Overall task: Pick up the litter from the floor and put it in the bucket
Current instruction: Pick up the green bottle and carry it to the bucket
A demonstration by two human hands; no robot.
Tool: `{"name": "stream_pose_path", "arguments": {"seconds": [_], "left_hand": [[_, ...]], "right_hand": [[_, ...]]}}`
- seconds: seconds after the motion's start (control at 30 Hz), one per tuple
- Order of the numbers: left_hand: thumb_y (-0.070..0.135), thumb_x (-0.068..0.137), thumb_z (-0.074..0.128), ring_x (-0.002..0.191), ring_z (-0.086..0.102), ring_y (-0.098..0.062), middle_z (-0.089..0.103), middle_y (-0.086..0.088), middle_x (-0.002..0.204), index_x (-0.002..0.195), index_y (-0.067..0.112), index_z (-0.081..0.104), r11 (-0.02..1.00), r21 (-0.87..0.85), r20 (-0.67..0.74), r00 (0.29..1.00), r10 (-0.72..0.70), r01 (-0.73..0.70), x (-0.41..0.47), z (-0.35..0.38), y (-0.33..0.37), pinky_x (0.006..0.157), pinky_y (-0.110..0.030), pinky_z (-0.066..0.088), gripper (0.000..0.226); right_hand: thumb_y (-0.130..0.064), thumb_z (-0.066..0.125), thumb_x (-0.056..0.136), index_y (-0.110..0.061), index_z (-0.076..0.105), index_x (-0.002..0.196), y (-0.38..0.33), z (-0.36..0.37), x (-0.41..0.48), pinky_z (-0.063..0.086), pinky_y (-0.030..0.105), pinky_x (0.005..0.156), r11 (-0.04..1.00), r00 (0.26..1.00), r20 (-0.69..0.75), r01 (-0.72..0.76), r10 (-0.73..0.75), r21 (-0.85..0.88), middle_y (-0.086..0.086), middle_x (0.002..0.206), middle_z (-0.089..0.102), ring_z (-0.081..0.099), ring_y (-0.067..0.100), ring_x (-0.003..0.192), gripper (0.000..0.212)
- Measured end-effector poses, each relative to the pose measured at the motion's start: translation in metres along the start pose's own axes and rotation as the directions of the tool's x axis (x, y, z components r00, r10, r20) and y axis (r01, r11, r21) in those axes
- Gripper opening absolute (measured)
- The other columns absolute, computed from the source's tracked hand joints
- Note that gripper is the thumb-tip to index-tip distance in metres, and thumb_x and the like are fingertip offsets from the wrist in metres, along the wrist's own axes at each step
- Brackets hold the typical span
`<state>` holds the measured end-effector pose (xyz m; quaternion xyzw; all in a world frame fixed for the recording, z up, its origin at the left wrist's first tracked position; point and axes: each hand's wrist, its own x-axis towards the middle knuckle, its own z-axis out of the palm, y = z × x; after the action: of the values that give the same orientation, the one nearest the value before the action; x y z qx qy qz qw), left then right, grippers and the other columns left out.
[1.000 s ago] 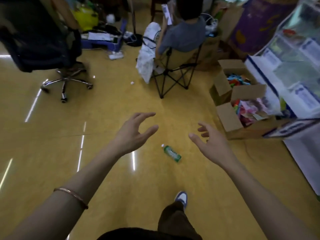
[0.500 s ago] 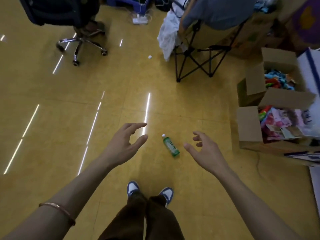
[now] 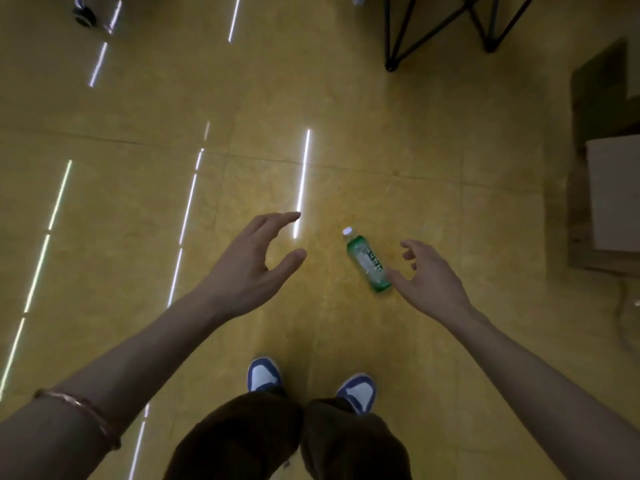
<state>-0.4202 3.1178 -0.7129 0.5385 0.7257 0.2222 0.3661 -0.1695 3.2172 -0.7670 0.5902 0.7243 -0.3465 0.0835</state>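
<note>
Shiny yellow tile floor (image 3: 450, 133), light streaks all over it. A green bottle (image 3: 367, 263) with a white cap lies on its side. Blue-and-white sneakers (image 3: 263, 375) stand on the near side of the bottle, a cardboard box (image 3: 613, 199) sits well to its right, and black chair legs (image 3: 387, 29) stand far beyond it.

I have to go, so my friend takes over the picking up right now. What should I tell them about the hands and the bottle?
Left hand: open, holding nothing, above the floor.
Right hand: open, holding nothing, thumb close to the green bottle's base; contact unclear.
Green bottle: lying on its side on the floor between the hands, white cap pointing away.
Bucket: not in view.
Done: nothing picked up yet.
Left: grip the bottle, find the bucket, drop it in.
</note>
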Motion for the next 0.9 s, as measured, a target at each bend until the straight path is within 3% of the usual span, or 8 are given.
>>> {"name": "stream_pose_path", "arguments": {"seconds": [0.1,0.2,0.33,0.43,0.53,0.6,0.73,0.9], "left_hand": [[0.054,0.087,0.050,0.115,0.046,-0.007,0.041,0.008,0.137,0.140,0.033,0.036,0.999,0.024,-0.011,0.999,0.031,-0.030,0.039,0.038,-0.061,0.077,-0.011,0.042,0.059],[0.056,0.086,0.047,0.108,0.049,-0.004,0.039,0.014,0.134,0.140,0.034,0.035,0.999,0.022,-0.018,0.999,0.045,-0.045,0.065,0.079,-0.115,0.077,-0.011,0.040,0.059],[0.054,0.087,0.047,0.117,0.039,0.001,0.038,0.015,0.138,0.140,0.037,0.034,0.995,0.051,0.007,0.996,0.089,-0.090,0.082,0.122,-0.174,0.073,-0.010,0.039,0.057],[0.059,0.086,0.046,0.119,0.037,0.003,0.035,0.020,0.138,0.139,0.041,0.032,0.993,0.079,0.042,0.995,0.089,-0.092,0.087,0.136,-0.206,0.068,-0.008,0.040,0.058],[0.058,0.086,0.045,0.119,0.038,0.003,0.036,0.018,0.139,0.139,0.040,0.033,0.990,0.093,0.063,0.993,0.099,-0.105,0.088,0.139,-0.220,0.076,-0.011,0.039,0.057],[0.057,0.087,0.044,0.119,0.038,0.001,0.037,0.015,0.141,0.140,0.039,0.034,0.991,0.091,0.078,0.993,0.087,-0.094,0.086,0.137,-0.218,0.082,-0.017,0.038,0.056],[0.052,0.089,0.046,0.114,0.039,0.002,0.036,0.015,0.139,0.140,0.038,0.034,0.997,0.056,0.069,0.996,0.050,-0.054,0.074,0.124,-0.189,0.071,-0.012,0.039,0.054],[0.047,0.088,0.049,0.099,0.060,-0.023,0.035,0.009,0.138,0.142,0.032,0.031,0.999,0.038,0.083,0.996,-0.036,0.033,0.047,0.081,-0.128,0.078,-0.027,0.048,0.059]], "right_hand": [[-0.046,0.055,0.087,-0.021,0.033,0.143,0.032,0.062,0.068,0.048,0.040,0.091,0.994,0.999,0.032,-0.008,0.012,-0.104,0.000,0.138,0.044,0.049,0.019,0.121,0.066],[-0.046,0.055,0.086,-0.019,0.030,0.144,0.067,0.125,0.129,0.046,0.041,0.094,0.974,0.991,0.116,-0.043,0.071,-0.222,0.006,0.141,0.041,0.045,0.025,0.125,0.069],[-0.048,0.060,0.081,-0.019,0.024,0.144,0.109,0.198,0.192,0.048,0.041,0.090,0.947,0.955,0.217,-0.137,0.205,-0.292,0.012,0.133,0.046,0.050,0.029,0.116,0.078],[-0.044,0.062,0.082,-0.013,0.021,0.143,0.129,0.240,0.216,0.046,0.041,0.090,0.931,0.936,0.192,-0.235,0.294,-0.279,0.014,0.133,0.045,0.050,0.031,0.117,0.080],[-0.041,0.063,0.083,-0.009,0.028,0.133,0.136,0.267,0.217,0.047,0.042,0.088,0.929,0.945,0.119,-0.269,0.306,-0.253,0.016,0.128,0.046,0.051,0.032,0.113,0.069],[-0.040,0.066,0.081,-0.008,0.031,0.131,0.132,0.272,0.207,0.046,0.037,0.081,0.939,0.941,0.123,-0.289,0.314,-0.187,0.015,0.125,0.047,0.053,0.031,0.110,0.069],[-0.037,0.070,0.077,-0.006,0.035,0.127,0.113,0.249,0.169,0.046,0.034,0.074,0.960,0.954,0.113,-0.272,0.278,-0.067,0.013,0.122,0.046,0.055,0.029,0.103,0.068],[-0.034,0.074,0.074,-0.006,0.035,0.121,0.065,0.167,0.115,0.051,0.042,0.080,0.981,0.977,0.078,-0.196,0.196,-0.017,0.013,0.119,0.048,0.056,0.029,0.101,0.067]]}}
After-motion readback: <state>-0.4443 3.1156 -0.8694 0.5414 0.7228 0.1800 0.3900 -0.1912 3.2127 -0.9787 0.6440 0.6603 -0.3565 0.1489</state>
